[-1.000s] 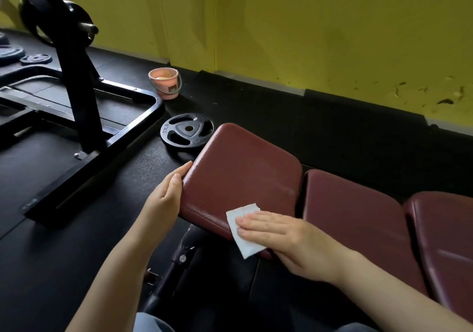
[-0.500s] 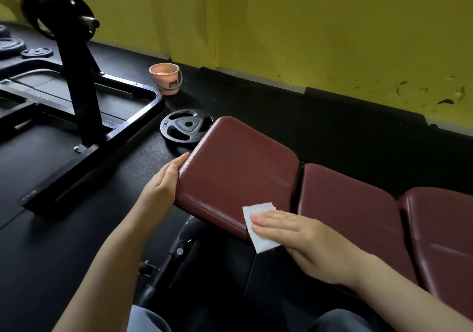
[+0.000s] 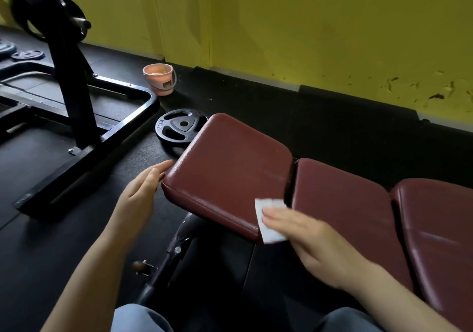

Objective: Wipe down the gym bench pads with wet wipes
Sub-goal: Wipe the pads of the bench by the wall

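Head view: the right hand [image 3: 302,231] lies flat with straight fingers, pressing the white wet wipe [image 3: 268,219] onto the near corner of the end bench pad [image 3: 230,167]. The left hand [image 3: 139,198], fingers relaxed and holding nothing, touches the pad's left edge.

A: Top of the near pad [image 3: 230,162] lies wide open; only the white wipe [image 3: 268,219] under the right hand [image 3: 312,239] fills its near right corner.

B: Left edge is taken, the left hand [image 3: 140,196] rests against it.

A: Beyond the far corner, a weight plate [image 3: 179,129] lies on the floor, touching or just beside the pad; the pink bucket [image 3: 160,78] stands further back.

B: Black rack frame [image 3: 76,116] blocks the left; open floor [image 3: 102,203] lies between it and the pad.
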